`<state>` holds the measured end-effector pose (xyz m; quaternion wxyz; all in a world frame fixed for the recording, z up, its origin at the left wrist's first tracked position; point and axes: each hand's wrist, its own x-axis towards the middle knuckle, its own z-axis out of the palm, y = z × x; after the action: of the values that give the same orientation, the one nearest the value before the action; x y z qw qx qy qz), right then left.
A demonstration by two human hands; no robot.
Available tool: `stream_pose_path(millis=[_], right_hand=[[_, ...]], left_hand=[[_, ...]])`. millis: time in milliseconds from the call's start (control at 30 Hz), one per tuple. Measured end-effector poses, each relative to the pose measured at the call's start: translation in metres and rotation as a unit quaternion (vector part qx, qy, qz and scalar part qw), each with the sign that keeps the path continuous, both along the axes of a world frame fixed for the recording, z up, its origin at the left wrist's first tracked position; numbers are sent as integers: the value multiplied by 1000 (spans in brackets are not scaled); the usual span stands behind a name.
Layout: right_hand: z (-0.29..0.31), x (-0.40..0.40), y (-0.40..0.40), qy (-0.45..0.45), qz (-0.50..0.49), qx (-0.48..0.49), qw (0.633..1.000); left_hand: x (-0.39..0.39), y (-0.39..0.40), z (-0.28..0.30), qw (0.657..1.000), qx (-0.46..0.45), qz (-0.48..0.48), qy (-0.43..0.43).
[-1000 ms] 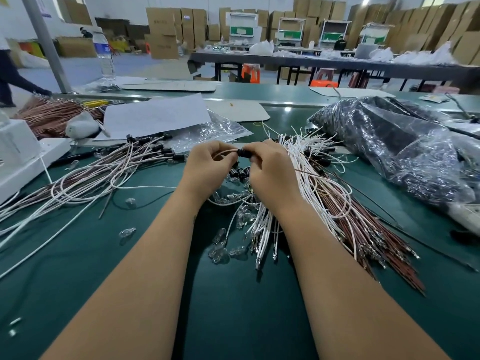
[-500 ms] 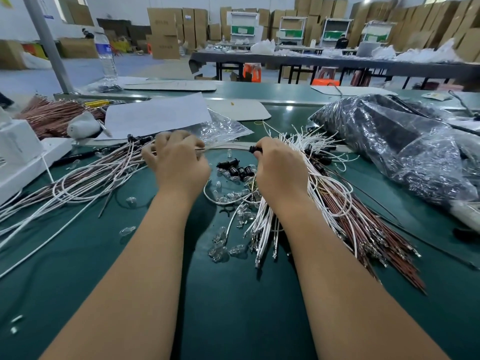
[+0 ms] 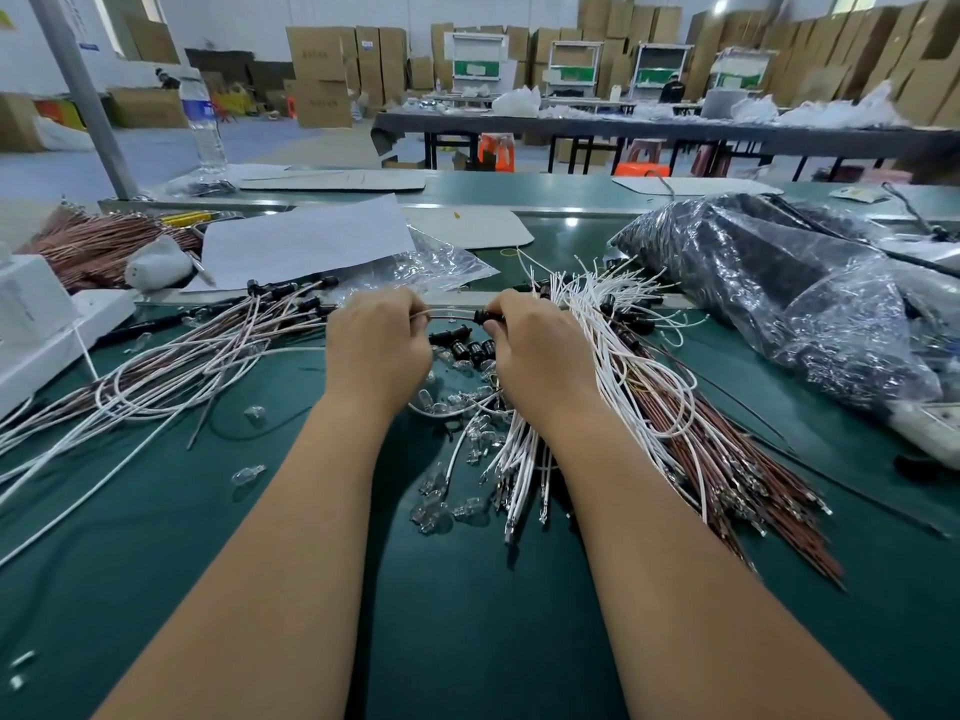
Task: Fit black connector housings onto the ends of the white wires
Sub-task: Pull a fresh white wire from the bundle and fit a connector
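White wire (image 3: 451,315), thin and slightly bowed, is stretched between the person's two hands above the dark green table mat (image 3: 467,615), just past the centre of the bench. The left hand (image 3: 376,345) has its fingers curled over, pinching the wire's left stretch at about ten o'clock from the middle of the mat. The right hand (image 3: 540,350) curls its fingers and thumb round a small black cylindrical connector housing (image 3: 487,317), which sits on the wire's right end; how far the wire goes inside I cannot tell.

Between and just below the hands lie a few loose black connector housings (image 3: 467,348), and nearer the person a scatter of small clear glass bulbs (image 3: 441,506). At three o'clock from the hands a fanned bundle of white and brown wires (image 3: 675,433) with metal terminals runs down towards five o'clock. At nine o'clock a sprawl of white and brown wires already carrying black housings (image 3: 182,366) spreads to the table's left edge. A crinkled clear plastic bag of dark parts (image 3: 779,304) sits at two o'clock. At eleven o'clock lie a white sheet of paper (image 3: 306,236) and, farther back, a clear plastic water bottle (image 3: 205,122). A white plastic box (image 3: 36,314) stands at the far left.
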<state>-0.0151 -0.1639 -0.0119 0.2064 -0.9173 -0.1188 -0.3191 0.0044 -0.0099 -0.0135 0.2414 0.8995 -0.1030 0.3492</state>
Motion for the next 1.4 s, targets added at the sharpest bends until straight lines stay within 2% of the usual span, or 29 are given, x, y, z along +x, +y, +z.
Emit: stream_pose_path(millis=[133,367,667,1233,1400], right_hand=[[1,-1,0,38,47,57,997],[1,3,-5,77,42,197,976],[6,-1,-8,94,76,357,926],[7,3,-13,83,86,432,894],[5,4,-12,81,78,425,898]], left_hand=[[-8,-16,6,984,-82,-156,18],[-8,-10,5,963,-216,-155,42],[-7,-11,6,962,-207,-176,35],[-13,-12,6,948,-214,-212,101],[-13,-13,5,950,-197,-217,108]])
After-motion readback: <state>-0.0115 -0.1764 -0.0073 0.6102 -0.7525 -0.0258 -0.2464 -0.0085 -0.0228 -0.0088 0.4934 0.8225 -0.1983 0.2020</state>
